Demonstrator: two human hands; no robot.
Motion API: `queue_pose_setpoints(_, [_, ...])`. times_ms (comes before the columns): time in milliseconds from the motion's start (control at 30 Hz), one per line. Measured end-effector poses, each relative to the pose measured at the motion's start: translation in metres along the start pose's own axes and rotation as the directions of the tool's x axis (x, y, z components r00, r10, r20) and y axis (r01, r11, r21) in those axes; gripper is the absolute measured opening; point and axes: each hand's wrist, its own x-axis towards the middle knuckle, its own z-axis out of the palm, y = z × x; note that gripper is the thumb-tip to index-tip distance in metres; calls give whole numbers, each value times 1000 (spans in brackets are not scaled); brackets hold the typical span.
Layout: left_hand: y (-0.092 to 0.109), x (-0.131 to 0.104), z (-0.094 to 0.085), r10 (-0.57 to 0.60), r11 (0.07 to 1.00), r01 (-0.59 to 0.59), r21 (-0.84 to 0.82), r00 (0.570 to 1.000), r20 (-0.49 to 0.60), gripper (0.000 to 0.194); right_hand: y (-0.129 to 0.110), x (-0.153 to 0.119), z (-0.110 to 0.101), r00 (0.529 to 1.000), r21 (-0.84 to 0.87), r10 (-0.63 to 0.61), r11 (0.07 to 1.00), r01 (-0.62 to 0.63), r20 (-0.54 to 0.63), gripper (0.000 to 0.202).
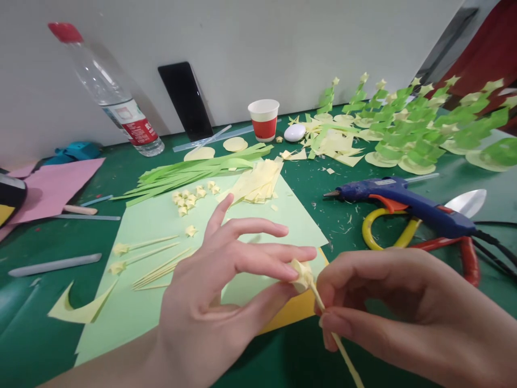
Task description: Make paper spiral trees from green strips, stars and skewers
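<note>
Between the thumb and index finger of my left hand (pixel 226 285) is a pale yellow folded paper star (pixel 302 276). My right hand (pixel 388 312) pinches a thin wooden stick (pixel 343 353), whose upper end meets the star. Behind my left hand, a cluster of small paper stars (pixel 186 199) lies on light green paper sheets (pixel 141 226). Left of that hand are two sticks with stars on their ends (pixel 121 249) and several bare sticks (pixel 155 274). Yellow paper strips (pixel 258 180) and green paper strips (pixel 194 172) lie farther back.
A blue glue gun (pixel 404 199) and scissors (pixel 371 229) lie at the right. Behind them stand several green paper plants (pixel 424 129) on round bases. A paper cup (pixel 264 119), a phone (pixel 186 99) and a plastic bottle (pixel 109 97) line the back wall.
</note>
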Motion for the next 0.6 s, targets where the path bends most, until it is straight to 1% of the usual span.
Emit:
queue_pose_setpoints(133, [0, 0, -1, -7, 1000, 8, -20, 1000, 13, 22, 0, -3, 3, 999, -72, -44, 997, 41, -30, 18])
queue_pose_setpoints(367, [0, -1, -1, 0, 1000, 0, -17, 1000, 8, 21, 2, -5, -1, 995, -57, -93, 994, 94, 26, 29])
queue_pose_setpoints(600, [-1, 0, 0, -10, 1000, 10, -20, 1000, 10, 21, 2, -5, -1, 994, -49, -108, 993, 109, 12, 25])
